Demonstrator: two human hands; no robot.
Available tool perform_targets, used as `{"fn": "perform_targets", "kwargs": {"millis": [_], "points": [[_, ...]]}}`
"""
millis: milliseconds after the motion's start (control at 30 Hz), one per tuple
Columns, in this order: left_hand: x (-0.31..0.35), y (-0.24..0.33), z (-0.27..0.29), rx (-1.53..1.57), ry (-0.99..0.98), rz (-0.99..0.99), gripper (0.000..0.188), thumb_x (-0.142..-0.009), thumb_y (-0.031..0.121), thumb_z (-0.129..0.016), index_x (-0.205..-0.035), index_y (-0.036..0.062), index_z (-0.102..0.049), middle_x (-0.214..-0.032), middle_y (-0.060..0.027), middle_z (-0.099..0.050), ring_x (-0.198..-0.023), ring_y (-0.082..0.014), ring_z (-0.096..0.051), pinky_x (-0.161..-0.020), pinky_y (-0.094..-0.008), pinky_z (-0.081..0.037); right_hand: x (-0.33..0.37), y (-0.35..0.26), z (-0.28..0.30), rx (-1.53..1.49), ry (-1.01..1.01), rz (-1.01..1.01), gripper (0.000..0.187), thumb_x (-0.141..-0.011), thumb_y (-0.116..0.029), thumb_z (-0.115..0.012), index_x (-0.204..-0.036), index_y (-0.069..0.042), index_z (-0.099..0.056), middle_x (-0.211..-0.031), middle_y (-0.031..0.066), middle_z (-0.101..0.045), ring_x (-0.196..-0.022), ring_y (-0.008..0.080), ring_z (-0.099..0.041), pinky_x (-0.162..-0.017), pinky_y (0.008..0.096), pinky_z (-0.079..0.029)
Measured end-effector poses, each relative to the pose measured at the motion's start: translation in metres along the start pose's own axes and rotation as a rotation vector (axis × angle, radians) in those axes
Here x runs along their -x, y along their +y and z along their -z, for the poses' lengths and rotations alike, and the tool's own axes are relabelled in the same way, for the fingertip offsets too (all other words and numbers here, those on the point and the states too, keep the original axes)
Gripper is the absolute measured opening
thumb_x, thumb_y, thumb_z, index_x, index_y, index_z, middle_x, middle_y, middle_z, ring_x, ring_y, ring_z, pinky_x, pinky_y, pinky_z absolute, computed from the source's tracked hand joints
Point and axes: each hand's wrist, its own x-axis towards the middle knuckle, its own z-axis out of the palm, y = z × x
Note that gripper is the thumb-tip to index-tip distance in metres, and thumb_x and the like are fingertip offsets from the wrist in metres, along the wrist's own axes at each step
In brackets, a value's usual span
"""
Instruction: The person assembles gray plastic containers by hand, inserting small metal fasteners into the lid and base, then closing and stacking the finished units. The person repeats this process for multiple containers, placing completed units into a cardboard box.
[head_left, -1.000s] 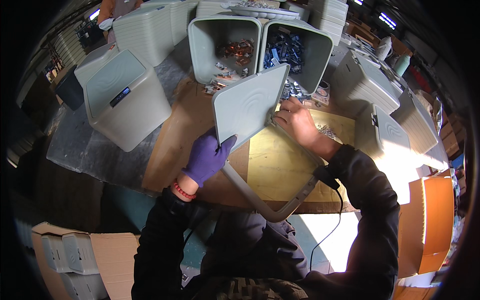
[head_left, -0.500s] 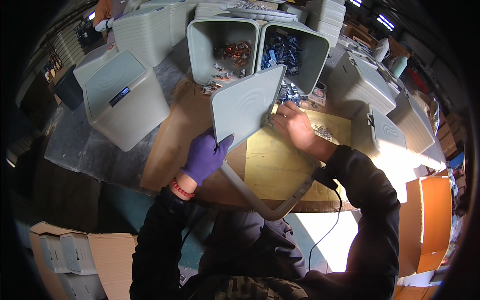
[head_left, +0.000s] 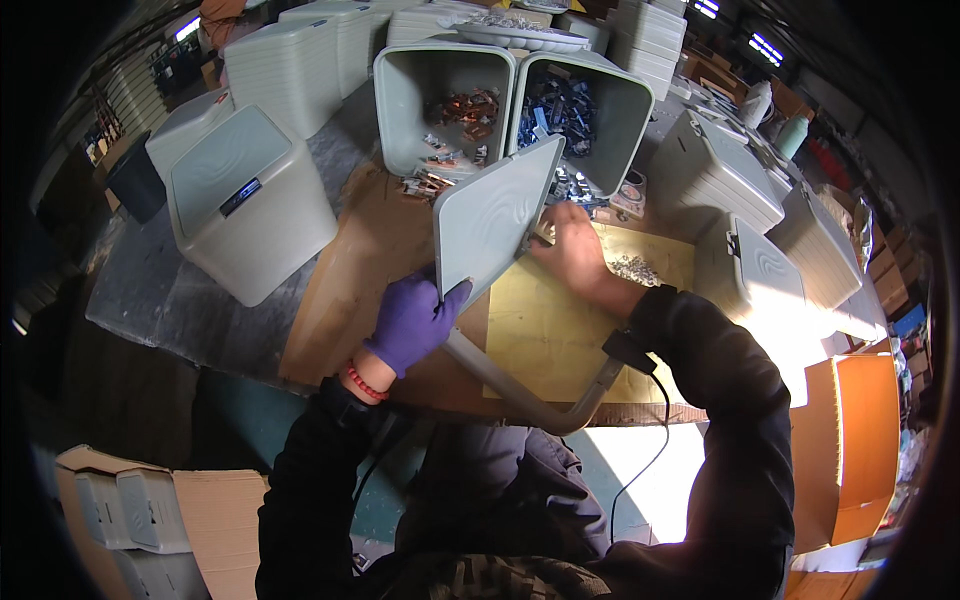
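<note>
On the dark table stands a grey bin. Above brown cardboard, the gloved left hand grasps the tilted lid. The right hand bends at its edge, grip unclear, near the yellow sheet.

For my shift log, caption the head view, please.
Purple-gloved left hand grips a tilted, grey, rounded-rectangular plastic lid, with the bare right hand at its edge.
</note>
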Motion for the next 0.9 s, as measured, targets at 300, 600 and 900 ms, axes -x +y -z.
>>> {"fn": "perform_targets", "kwargs": {"millis": [300,600,900], "points": [[-0.008,-0.018,0.014,-0.390,0.211,-0.050,0.034,-0.088,0.032,-0.073,-0.101,0.0000,-0.072,-0.111,-0.0186,-0.064,-0.091,-0.0370,-0.062,-0.079,-0.0455,-0.052,-0.053,0.055,0.068,-0.024,-0.145,-0.096,0.027,-0.075,-0.017,-0.082,-0.095,-0.002,-0.072,-0.095,0.0158,-0.073,-0.089,0.0317,-0.071,-0.081,0.0409,-0.057],[-0.014,-0.041,0.011,-0.138,0.268,0.054,0.040,-0.086,0.027,-0.079,-0.112,-0.0003,-0.067,-0.110,-0.0152,-0.059,-0.087,-0.0279,-0.060,-0.079,-0.0398,-0.051,-0.050,0.076,0.015,0.200,-0.428,-0.096,0.053,-0.073,-0.032,-0.087,-0.107,0.000,-0.063,-0.103,0.0220,-0.071,-0.105,0.0384,-0.067,-0.093,0.0467,-0.053],[-0.013,-0.033,0.017,-0.180,0.453,-0.042,0.034,-0.097,0.018,-0.069,-0.126,0.0018,-0.061,-0.111,-0.0150,-0.063,-0.099,-0.0283,-0.059,-0.088,-0.0380,-0.050,-0.008,0.044,0.099,-0.668,-0.721,-0.307,0.032,-0.085,-0.001,-0.074,-0.116,0.002,-0.069,-0.092,0.0091,-0.072,-0.084,0.0156,-0.072,-0.075,0.0277,-0.061]]}}
